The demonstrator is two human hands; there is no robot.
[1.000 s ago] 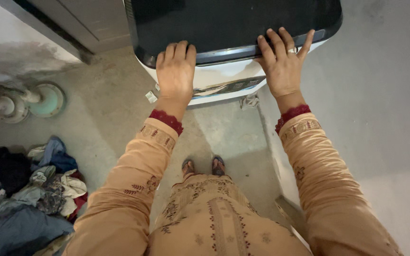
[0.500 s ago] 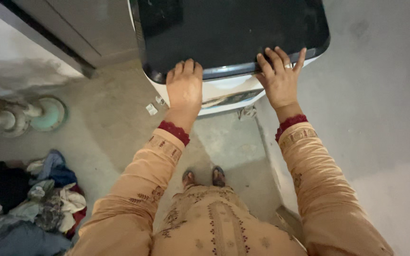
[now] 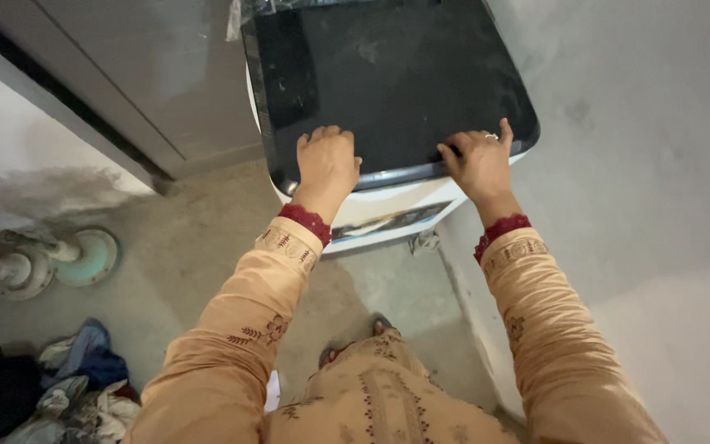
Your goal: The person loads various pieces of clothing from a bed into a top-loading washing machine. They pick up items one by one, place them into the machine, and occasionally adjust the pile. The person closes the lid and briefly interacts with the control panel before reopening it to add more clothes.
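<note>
A white top-loading washing machine [image 3: 396, 210] with a dark glossy lid [image 3: 388, 74] stands in front of me. My left hand [image 3: 326, 160] rests on the lid's front edge at the left, fingers curled down onto it. My right hand [image 3: 478, 160], with a ring on one finger, sits on the front edge at the right, fingers bent the same way. Both arms are in peach embroidered sleeves with dark red cuffs. Whether the fingertips hook into a recess is hidden.
A heap of clothes [image 3: 59, 386] lies on the concrete floor at the lower left. Round pale fittings [image 3: 84, 255] stand by the left wall. A grey panel [image 3: 141, 74] is left of the machine, and a plain wall [image 3: 643, 164] is at the right. My feet [image 3: 355, 345] are close to the machine.
Both hands had flat, spread fingers on the lid; now the fingers are curled at its front edge. The view has shifted so that more of the lid shows.
</note>
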